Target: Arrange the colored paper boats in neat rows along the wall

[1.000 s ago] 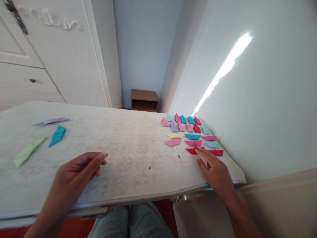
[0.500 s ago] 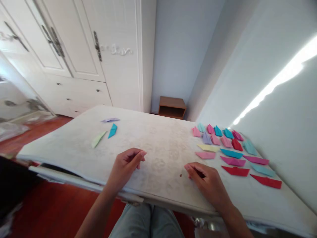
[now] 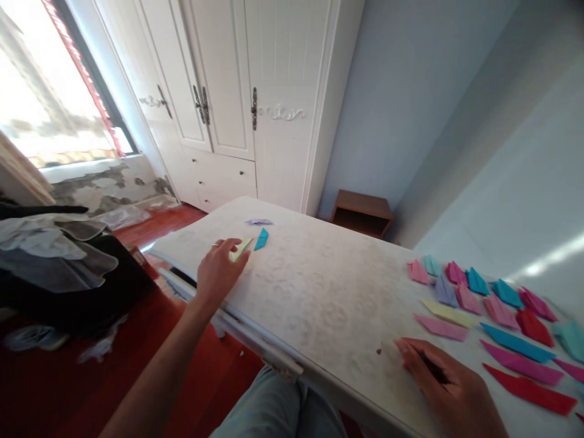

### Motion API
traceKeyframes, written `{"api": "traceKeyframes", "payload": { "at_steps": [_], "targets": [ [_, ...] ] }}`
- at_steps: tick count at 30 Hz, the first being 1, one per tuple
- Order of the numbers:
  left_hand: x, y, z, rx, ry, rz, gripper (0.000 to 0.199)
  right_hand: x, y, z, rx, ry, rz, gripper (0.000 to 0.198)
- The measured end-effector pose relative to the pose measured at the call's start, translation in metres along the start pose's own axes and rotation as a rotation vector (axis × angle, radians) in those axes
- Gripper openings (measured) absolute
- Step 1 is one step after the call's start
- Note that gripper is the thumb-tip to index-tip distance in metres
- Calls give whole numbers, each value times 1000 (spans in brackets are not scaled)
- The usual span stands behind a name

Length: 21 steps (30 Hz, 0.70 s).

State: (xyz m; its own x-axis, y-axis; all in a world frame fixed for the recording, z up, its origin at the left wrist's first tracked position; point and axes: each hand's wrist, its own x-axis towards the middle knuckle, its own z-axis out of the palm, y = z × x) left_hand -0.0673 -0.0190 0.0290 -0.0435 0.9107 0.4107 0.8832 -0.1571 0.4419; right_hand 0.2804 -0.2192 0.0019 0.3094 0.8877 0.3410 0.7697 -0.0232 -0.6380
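On the left part of the table, my left hand (image 3: 222, 266) is over a pale yellow-green folded paper piece (image 3: 242, 249). Its thumb and fingers are apart on either side of the paper; whether they touch it I cannot tell. Just beyond lie a blue folded paper piece (image 3: 261, 239) and a lilac one (image 3: 259, 222). My right hand (image 3: 449, 380) rests at the table's right with curled fingers, thumb against the forefinger, and nothing visible in it. Nearest to it are a pink folded strip (image 3: 441, 327) and a red one (image 3: 529, 389).
Several folded paper shapes, such as a pink one (image 3: 418, 272) and a blue one (image 3: 477, 281), stand in rows at the right, beside the wall. The table (image 3: 314, 286) has a pale patterned cover. Behind are a white wardrobe (image 3: 285, 158) and a brown cabinet (image 3: 365, 204).
My left hand has moved left and forward to the yellow-green paper, and its fingers have opened. The view has turned left. My right hand stays curled on the table.
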Motion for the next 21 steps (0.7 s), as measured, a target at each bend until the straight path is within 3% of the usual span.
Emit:
{"api": "traceKeyframes", "payload": {
  "at_steps": [3, 6, 14, 21],
  "targets": [
    [13, -24, -7, 156, -204, -14, 48, 0, 4, -2, -27, -54, -19, 34],
    [17, -31, -6, 208, -317, 60, 35, 0, 6, -2, -41, -54, -19, 36],
    [14, -30, -6, 477, -312, 256, 39, 0, 14, -1, -51, -97, -52, 33],
    [16, -48, -2, 502, -249, 333, 37, -1, 3, -2, -42, -50, -78, 33]
  ]
}}
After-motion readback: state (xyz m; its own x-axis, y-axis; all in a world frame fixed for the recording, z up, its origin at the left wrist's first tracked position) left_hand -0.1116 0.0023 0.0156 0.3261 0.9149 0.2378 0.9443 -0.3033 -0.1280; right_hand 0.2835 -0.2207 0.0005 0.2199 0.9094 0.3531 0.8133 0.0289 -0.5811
